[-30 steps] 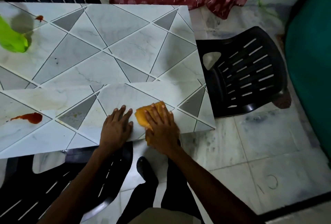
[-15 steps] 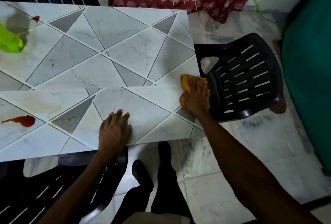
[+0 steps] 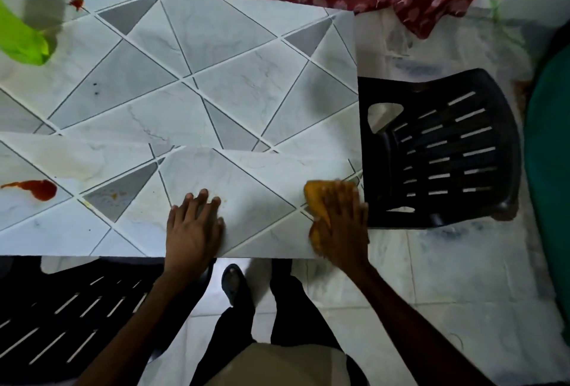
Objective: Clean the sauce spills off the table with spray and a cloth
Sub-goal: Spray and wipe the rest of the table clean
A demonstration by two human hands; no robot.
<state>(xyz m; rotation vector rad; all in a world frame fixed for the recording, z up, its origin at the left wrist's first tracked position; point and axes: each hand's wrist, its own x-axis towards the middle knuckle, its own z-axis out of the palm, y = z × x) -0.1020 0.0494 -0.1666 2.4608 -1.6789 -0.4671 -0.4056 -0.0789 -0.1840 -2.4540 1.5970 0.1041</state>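
The orange cloth (image 3: 316, 200) lies under the right grip (image 3: 342, 225), whose flat, spread fingers press it onto the near right corner of the bench (image 3: 216, 61). The left grip (image 3: 194, 228) rests flat, holding nothing. The sauce spill (image 3: 37, 188) and spray bottle (image 3: 21, 43) are far left.

left hand (image 3: 194, 228), right hand (image 3: 342, 228) — both flat

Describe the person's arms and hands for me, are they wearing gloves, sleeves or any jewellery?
Both hands are bare: the left hand and right hand wear no gloves, and no ring, watch or bracelet shows. The left forearm and right forearm are uncovered up to the frame's edge, with no sleeve in view. The light is dim, so small marks cannot be told.
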